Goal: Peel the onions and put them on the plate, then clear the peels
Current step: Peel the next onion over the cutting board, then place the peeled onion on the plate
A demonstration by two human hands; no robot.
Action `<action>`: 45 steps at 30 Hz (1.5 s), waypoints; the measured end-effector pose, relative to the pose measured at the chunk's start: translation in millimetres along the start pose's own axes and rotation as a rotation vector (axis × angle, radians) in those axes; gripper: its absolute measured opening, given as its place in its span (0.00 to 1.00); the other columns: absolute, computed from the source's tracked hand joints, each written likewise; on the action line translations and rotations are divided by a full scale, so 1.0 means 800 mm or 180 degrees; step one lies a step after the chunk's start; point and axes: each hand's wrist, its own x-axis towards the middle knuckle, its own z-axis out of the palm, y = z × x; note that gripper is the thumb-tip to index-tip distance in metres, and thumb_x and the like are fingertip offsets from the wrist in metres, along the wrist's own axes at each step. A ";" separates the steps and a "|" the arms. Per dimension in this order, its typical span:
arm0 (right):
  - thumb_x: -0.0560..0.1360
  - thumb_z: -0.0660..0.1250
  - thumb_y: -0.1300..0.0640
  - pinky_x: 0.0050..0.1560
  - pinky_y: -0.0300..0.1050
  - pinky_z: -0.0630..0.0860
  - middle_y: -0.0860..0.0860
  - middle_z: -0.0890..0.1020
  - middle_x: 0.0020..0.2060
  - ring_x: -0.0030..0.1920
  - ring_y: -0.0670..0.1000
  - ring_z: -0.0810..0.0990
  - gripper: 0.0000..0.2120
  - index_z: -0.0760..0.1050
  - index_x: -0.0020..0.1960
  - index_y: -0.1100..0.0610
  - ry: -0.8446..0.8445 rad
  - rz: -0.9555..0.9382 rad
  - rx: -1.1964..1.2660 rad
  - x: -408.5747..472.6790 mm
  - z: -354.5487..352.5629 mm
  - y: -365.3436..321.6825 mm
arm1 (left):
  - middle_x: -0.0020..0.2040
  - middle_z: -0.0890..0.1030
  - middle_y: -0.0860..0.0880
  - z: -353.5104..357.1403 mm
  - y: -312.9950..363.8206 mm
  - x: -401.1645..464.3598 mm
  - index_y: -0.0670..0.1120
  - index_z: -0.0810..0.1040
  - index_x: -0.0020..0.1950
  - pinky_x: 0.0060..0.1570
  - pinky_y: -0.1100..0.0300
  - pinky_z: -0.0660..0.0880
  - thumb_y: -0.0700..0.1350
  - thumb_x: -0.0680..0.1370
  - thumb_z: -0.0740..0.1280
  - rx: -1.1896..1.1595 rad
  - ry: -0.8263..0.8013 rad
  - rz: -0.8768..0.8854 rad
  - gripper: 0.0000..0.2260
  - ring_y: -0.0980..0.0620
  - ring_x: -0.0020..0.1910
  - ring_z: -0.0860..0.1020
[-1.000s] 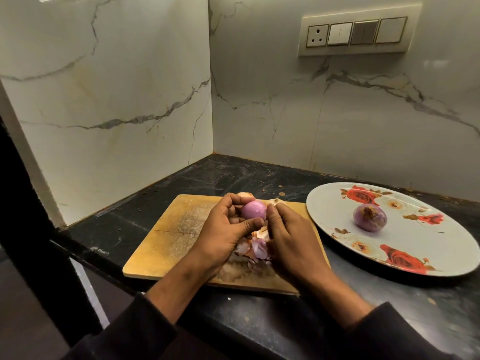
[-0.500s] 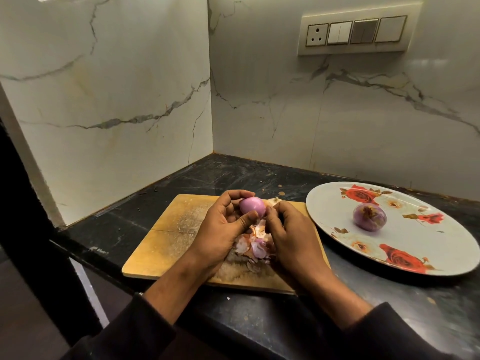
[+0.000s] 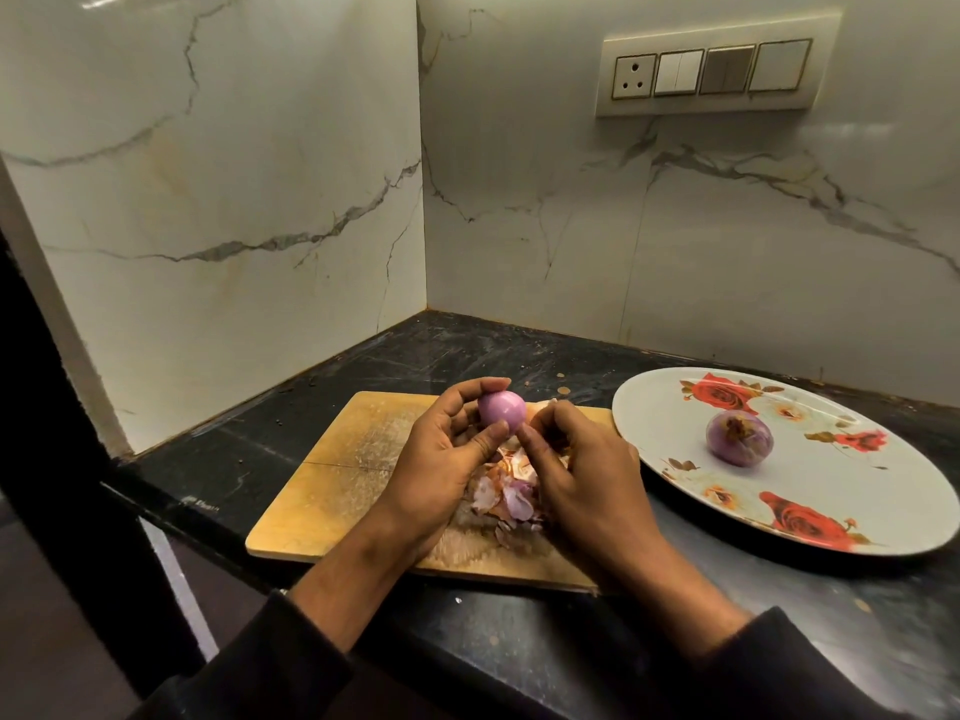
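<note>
Purple and smooth, the onion (image 3: 500,411) is sitting cupped in the left hand (image 3: 441,462) above the wooden board (image 3: 332,475), left of the plate (image 3: 675,407). Beside it, the right hand (image 3: 576,470), nearer the plate, is picking at its plate-facing side with curled fingertips; whether they are pinching skin I cannot tell. Peels (image 3: 506,498) are lying on the board beneath.

Black stone counter (image 3: 519,641), wooden cutting board (image 3: 332,485), floral plate (image 3: 670,418) beside it
</note>
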 end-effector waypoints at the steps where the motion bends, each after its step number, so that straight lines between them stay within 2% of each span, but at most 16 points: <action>1: 0.81 0.66 0.47 0.45 0.59 0.77 0.42 0.79 0.36 0.39 0.46 0.78 0.09 0.73 0.43 0.47 -0.0027 0.0006 0.0056 0.000 0.001 0.001 | 0.58 0.83 0.44 0.000 0.000 0.000 0.47 0.77 0.66 0.59 0.49 0.80 0.40 0.72 0.70 -0.0006 -0.0041 -0.0001 0.21 0.46 0.59 0.82; 4: 0.82 0.65 0.50 0.44 0.58 0.76 0.44 0.79 0.36 0.39 0.48 0.77 0.09 0.72 0.43 0.47 -0.0081 -0.0025 0.0134 -0.001 0.001 -0.001 | 0.58 0.84 0.46 0.001 0.000 0.001 0.49 0.75 0.67 0.58 0.52 0.80 0.40 0.71 0.71 -0.0081 0.0001 -0.0018 0.24 0.49 0.59 0.82; 7: 0.83 0.64 0.52 0.42 0.54 0.74 0.45 0.77 0.35 0.39 0.49 0.76 0.10 0.69 0.42 0.47 0.0035 -0.0084 -0.0081 -0.001 0.000 -0.005 | 0.59 0.83 0.46 0.000 -0.001 0.003 0.45 0.75 0.66 0.60 0.52 0.80 0.35 0.74 0.71 -0.0091 0.0151 -0.0011 0.21 0.50 0.59 0.82; 11: 0.83 0.62 0.54 0.40 0.51 0.73 0.46 0.78 0.37 0.40 0.49 0.77 0.09 0.68 0.44 0.48 0.0120 0.0249 -0.0022 0.004 -0.005 0.005 | 0.58 0.83 0.49 -0.003 -0.002 0.004 0.48 0.77 0.63 0.58 0.55 0.80 0.38 0.72 0.72 -0.0016 0.0252 0.0051 0.20 0.52 0.59 0.82; 14: 0.83 0.63 0.55 0.46 0.46 0.78 0.44 0.80 0.45 0.47 0.47 0.81 0.04 0.71 0.53 0.46 0.0029 0.0357 0.0537 0.007 -0.008 0.008 | 0.58 0.83 0.50 -0.002 -0.001 0.002 0.48 0.79 0.63 0.59 0.53 0.80 0.36 0.72 0.72 0.0080 0.0182 0.0147 0.20 0.52 0.59 0.81; 17: 0.81 0.67 0.53 0.50 0.38 0.79 0.43 0.83 0.50 0.51 0.41 0.82 0.09 0.74 0.61 0.49 -0.0312 0.0349 0.1050 0.005 -0.006 0.003 | 0.60 0.83 0.49 -0.002 -0.001 0.001 0.46 0.80 0.64 0.59 0.51 0.80 0.30 0.74 0.70 0.0106 0.0062 0.0179 0.21 0.51 0.61 0.81; 21: 0.78 0.72 0.55 0.50 0.37 0.80 0.43 0.85 0.48 0.51 0.40 0.83 0.11 0.81 0.60 0.51 -0.0216 0.0258 0.1186 0.003 -0.004 0.003 | 0.60 0.82 0.46 -0.002 -0.001 0.002 0.49 0.76 0.69 0.58 0.52 0.80 0.30 0.70 0.73 0.0167 0.0043 0.0237 0.30 0.49 0.61 0.81; 24: 0.75 0.75 0.55 0.47 0.35 0.80 0.42 0.86 0.46 0.48 0.40 0.84 0.12 0.83 0.58 0.52 -0.0052 0.0203 0.1279 0.003 -0.006 0.002 | 0.60 0.83 0.46 -0.001 0.000 0.001 0.45 0.79 0.65 0.57 0.54 0.81 0.29 0.69 0.74 0.0226 -0.0039 0.0261 0.26 0.49 0.60 0.82; 27: 0.72 0.77 0.55 0.48 0.35 0.81 0.41 0.85 0.46 0.48 0.40 0.84 0.15 0.83 0.59 0.52 -0.0025 0.0172 0.1243 0.003 -0.004 0.002 | 0.60 0.83 0.46 -0.001 -0.002 0.001 0.46 0.81 0.61 0.56 0.58 0.80 0.26 0.70 0.72 0.0386 -0.0128 0.0388 0.23 0.49 0.60 0.82; 30: 0.73 0.77 0.58 0.50 0.37 0.82 0.43 0.86 0.49 0.50 0.41 0.85 0.16 0.83 0.60 0.51 -0.0005 0.0171 0.1285 0.004 -0.005 0.006 | 0.60 0.83 0.44 0.001 -0.001 0.000 0.44 0.80 0.61 0.56 0.59 0.80 0.25 0.70 0.72 0.0195 -0.0205 0.0345 0.24 0.49 0.60 0.82; 34: 0.72 0.78 0.59 0.50 0.40 0.83 0.44 0.87 0.46 0.48 0.43 0.86 0.13 0.84 0.55 0.52 0.0076 0.0230 0.1443 0.005 -0.011 0.007 | 0.58 0.84 0.48 0.003 0.002 -0.001 0.44 0.80 0.62 0.57 0.58 0.80 0.27 0.71 0.72 0.0381 -0.0242 0.0426 0.22 0.51 0.58 0.83; 39: 0.69 0.80 0.61 0.46 0.35 0.81 0.42 0.87 0.42 0.43 0.40 0.85 0.12 0.86 0.50 0.51 0.0267 0.0118 0.1190 0.007 -0.022 0.010 | 0.54 0.85 0.49 0.008 0.007 0.000 0.45 0.79 0.60 0.53 0.60 0.81 0.30 0.70 0.74 0.0651 -0.0274 0.0371 0.20 0.52 0.55 0.84; 42: 0.69 0.79 0.60 0.44 0.32 0.80 0.41 0.86 0.42 0.43 0.39 0.85 0.12 0.86 0.51 0.51 0.0180 0.0110 0.1132 0.013 -0.032 0.011 | 0.53 0.84 0.51 0.011 0.022 0.006 0.46 0.79 0.59 0.50 0.63 0.81 0.38 0.68 0.77 0.1037 -0.0370 0.0367 0.21 0.56 0.53 0.84; 44: 0.70 0.79 0.60 0.45 0.34 0.81 0.42 0.86 0.43 0.43 0.40 0.85 0.12 0.86 0.52 0.52 0.0140 0.0135 0.1021 0.021 -0.047 0.016 | 0.52 0.84 0.53 0.021 0.033 0.015 0.48 0.79 0.58 0.46 0.65 0.80 0.44 0.65 0.79 0.1342 -0.0463 0.0313 0.23 0.58 0.50 0.84; 45: 0.70 0.79 0.59 0.45 0.36 0.81 0.43 0.87 0.43 0.43 0.41 0.85 0.12 0.86 0.52 0.52 0.0118 0.0154 0.0951 0.025 -0.054 0.020 | 0.52 0.84 0.53 0.027 0.036 0.021 0.49 0.79 0.58 0.45 0.65 0.80 0.43 0.66 0.80 0.1469 -0.0503 0.0276 0.23 0.59 0.49 0.84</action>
